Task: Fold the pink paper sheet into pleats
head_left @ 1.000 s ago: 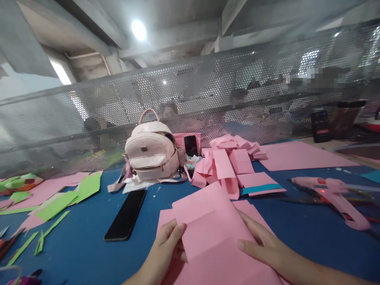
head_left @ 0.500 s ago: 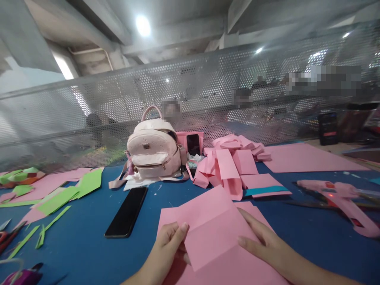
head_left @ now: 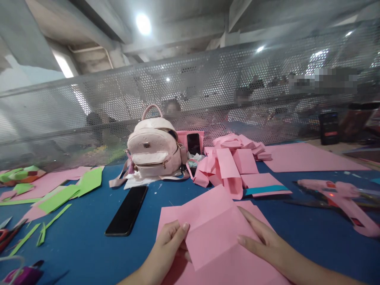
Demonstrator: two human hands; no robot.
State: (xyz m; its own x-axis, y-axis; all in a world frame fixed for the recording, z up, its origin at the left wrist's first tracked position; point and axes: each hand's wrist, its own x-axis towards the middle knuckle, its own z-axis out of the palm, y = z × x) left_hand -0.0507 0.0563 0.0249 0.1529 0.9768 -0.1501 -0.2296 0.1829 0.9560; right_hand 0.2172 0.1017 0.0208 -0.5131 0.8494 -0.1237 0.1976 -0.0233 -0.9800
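A sheet of pink paper (head_left: 212, 233) with fold creases across it is held up between my hands. My left hand (head_left: 172, 241) pinches its left edge, thumb on top and fingers underneath. On the other side, my right hand (head_left: 263, 237) grips the right edge, its thumb on the face and its fingers behind. More pink paper (head_left: 166, 217) lies on the blue table beneath the held sheet. Beyond it is a heap of folded pink paper pieces (head_left: 228, 164), with a folded pink piece (head_left: 267, 184) carrying a blue strip beside it.
A black phone (head_left: 127, 211) lies left of my hands, below a white backpack (head_left: 156, 148). At right rests a pink glue gun (head_left: 338, 198). Green paper (head_left: 89, 182) and scissors (head_left: 8, 235) are at left. A perforated metal screen (head_left: 202, 87) stands behind the table.
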